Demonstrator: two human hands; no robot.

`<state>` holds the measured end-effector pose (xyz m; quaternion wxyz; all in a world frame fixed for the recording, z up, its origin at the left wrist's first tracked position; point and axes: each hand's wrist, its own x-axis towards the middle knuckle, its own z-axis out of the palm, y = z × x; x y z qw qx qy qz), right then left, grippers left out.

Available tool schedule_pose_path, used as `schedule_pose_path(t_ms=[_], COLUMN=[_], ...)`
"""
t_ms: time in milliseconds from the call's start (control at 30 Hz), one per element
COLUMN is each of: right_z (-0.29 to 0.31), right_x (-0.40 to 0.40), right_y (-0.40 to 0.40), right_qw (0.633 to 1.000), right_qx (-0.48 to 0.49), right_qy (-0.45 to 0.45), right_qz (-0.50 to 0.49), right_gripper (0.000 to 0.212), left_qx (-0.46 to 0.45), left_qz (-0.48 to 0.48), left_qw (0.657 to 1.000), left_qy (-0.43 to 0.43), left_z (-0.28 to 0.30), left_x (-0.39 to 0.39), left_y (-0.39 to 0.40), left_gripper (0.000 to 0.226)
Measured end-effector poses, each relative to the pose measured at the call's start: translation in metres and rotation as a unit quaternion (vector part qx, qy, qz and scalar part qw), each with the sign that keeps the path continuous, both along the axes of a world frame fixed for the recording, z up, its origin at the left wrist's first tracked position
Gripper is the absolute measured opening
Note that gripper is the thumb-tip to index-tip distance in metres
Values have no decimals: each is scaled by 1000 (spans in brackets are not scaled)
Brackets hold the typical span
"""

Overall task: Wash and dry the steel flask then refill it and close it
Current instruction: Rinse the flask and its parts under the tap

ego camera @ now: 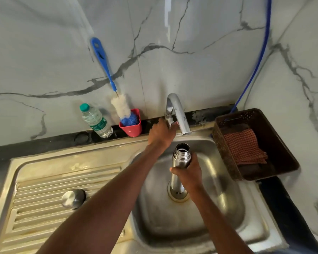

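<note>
Steel flask point(180, 158), slim, brushed and cylindrical, stands open-mouthed over the sink point(191, 217) basin, wrapped in our right hand point(188, 173). Our left hand point(161, 133) grips the chrome tap point(176, 110) handle; no water shows. Washing looks barely begun; its domed steel cap point(73, 198) waits on the ribbed drainboard.

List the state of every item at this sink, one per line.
steel flask: uncapped, upright over the basin, held by the right hand
flask cap: off, lying on the drainboard
tap: no water visibly running, left hand on its handle
water bottle: capped, partly full
bottle brush: standing in the red cup
checked cloth: folded in the brown basket
</note>
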<state>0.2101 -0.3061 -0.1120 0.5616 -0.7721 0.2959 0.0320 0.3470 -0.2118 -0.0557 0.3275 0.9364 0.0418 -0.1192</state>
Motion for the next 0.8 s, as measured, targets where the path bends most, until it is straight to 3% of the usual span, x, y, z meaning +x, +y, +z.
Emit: schedule_pose_path(t_ms=[267,800], right_z=[-8,-17], right_x=[18,6], right_y=[-10,-3], right_qw=[1000,999], right_qx=[-11,-6], right_qy=[4,15], right_qz=[14,42], right_gripper=[71,67], left_qx=[58,69], left_qz=[-36,-11], left_qw=[997,998], left_qy=[-32,-10], left_z=[-12,-18], left_x=[2,4], left_y=[-15,-24], left_gripper=[26,26])
